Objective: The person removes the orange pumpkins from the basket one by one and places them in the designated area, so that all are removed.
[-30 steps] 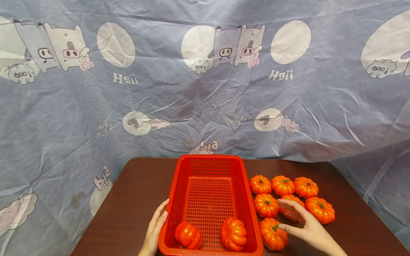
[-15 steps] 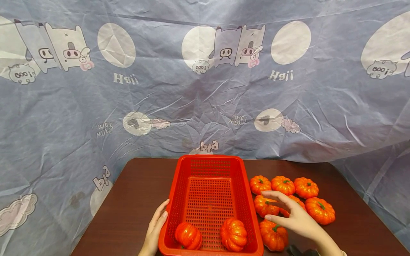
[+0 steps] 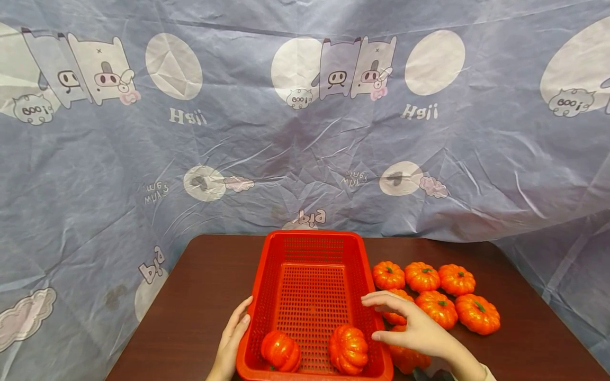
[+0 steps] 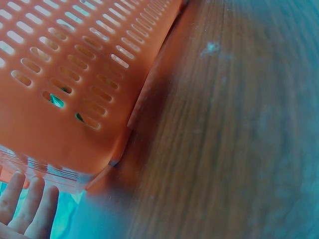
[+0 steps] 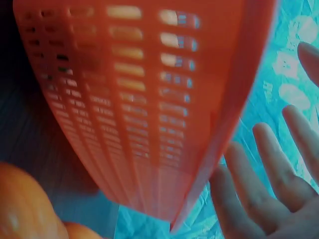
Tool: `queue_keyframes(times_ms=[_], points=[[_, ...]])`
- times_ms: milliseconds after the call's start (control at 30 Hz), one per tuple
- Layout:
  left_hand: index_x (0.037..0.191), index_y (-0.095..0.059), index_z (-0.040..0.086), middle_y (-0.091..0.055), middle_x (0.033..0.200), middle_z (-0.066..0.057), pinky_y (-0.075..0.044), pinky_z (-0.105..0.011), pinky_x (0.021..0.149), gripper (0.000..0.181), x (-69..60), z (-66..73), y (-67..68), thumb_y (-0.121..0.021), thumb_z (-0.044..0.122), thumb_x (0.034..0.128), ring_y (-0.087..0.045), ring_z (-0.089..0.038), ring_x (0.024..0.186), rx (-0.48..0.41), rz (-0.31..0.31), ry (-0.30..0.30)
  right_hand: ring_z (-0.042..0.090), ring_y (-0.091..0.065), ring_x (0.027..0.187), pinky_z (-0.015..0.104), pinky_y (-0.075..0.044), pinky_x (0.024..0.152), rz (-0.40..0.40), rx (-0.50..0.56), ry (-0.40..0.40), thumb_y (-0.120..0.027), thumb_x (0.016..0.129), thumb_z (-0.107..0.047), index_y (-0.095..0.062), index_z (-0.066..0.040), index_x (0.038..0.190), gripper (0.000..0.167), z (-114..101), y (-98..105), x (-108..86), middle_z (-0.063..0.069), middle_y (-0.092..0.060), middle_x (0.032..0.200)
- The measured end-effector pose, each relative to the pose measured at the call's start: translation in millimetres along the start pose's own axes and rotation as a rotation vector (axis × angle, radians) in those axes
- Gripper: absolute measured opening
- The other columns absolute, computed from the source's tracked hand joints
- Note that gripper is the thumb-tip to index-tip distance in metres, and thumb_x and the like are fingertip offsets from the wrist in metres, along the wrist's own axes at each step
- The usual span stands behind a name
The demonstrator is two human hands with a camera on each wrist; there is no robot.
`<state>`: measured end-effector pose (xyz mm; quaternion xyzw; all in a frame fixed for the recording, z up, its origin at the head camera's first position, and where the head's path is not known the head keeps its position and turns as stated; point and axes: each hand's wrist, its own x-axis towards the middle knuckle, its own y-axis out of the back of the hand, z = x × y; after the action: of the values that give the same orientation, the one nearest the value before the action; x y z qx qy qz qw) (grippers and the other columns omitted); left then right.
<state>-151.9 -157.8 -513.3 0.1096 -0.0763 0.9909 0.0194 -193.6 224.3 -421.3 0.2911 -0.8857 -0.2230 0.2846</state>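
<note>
A red plastic basket (image 3: 312, 296) with slotted walls stands on the dark table. Two small orange pumpkins lie at its near end, one at the left (image 3: 280, 351) and one at the right (image 3: 348, 349). Along the basket's left side my left hand (image 3: 231, 341) rests with fairly straight fingers; the left wrist view shows its fingers (image 4: 35, 201) by the slotted wall. My right hand (image 3: 412, 325) hovers at the right rim, fingers spread and gently bent, holding nothing. Beneath it, a near pumpkin (image 3: 410, 360) and another pumpkin (image 3: 397, 316) are partly hidden.
Right of the basket, several more orange pumpkins sit close together, among them a middle pumpkin (image 3: 437, 309) and an outer pumpkin (image 3: 478, 314). A printed grey-blue cloth (image 3: 305, 143) hangs behind the table (image 3: 216, 270).
My right hand has moved left from over the pumpkins to the basket's right rim, uncovering the middle pumpkin. The left hand, basket and pumpkins stay put.
</note>
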Motion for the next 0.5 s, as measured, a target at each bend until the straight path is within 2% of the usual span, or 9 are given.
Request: queue_keyframes(times_ms=[133,300,500], points=[[0.145,-0.030,0.011,-0.036,0.137,-0.023,-0.047,-0.033,0.090,0.043,-0.1,0.1,-0.1,-0.034,0.020,0.1031,-0.050,-0.025,0.116,-0.011,-0.008,-0.005,0.016,-0.055,0.110,0.030,-0.048,0.087,-0.045,0.032,0.044,-0.074,0.081,-0.012,-0.055,-0.014,0.125,0.048,-0.1,-7.4,4.3,0.009,-0.054,0.127],[0.145,-0.030,0.010,-0.036,0.136,-0.023,-0.047,-0.033,0.090,0.043,0.0,0.0,0.0,-0.034,0.021,0.1031,-0.050,-0.024,0.116,-0.010,-0.008,-0.001,0.017,-0.058,0.108,0.033,-0.049,0.086,-0.122,0.083,0.086,-0.073,0.081,-0.006,-0.056,-0.013,0.123,0.046,-2.7,-14.3,11.8,0.005,-0.055,0.124],[0.145,-0.031,0.011,-0.037,0.136,-0.022,-0.047,-0.031,0.090,0.043,0.7,-0.3,0.1,-0.034,0.021,0.1029,-0.050,-0.022,0.115,0.008,0.003,0.003,0.013,-0.056,0.104,0.031,-0.048,0.086,-0.195,-0.031,0.100,-0.072,0.083,-0.013,-0.061,-0.017,0.114,0.033,-5.3,-19.1,16.4,0.001,-0.060,0.115]])
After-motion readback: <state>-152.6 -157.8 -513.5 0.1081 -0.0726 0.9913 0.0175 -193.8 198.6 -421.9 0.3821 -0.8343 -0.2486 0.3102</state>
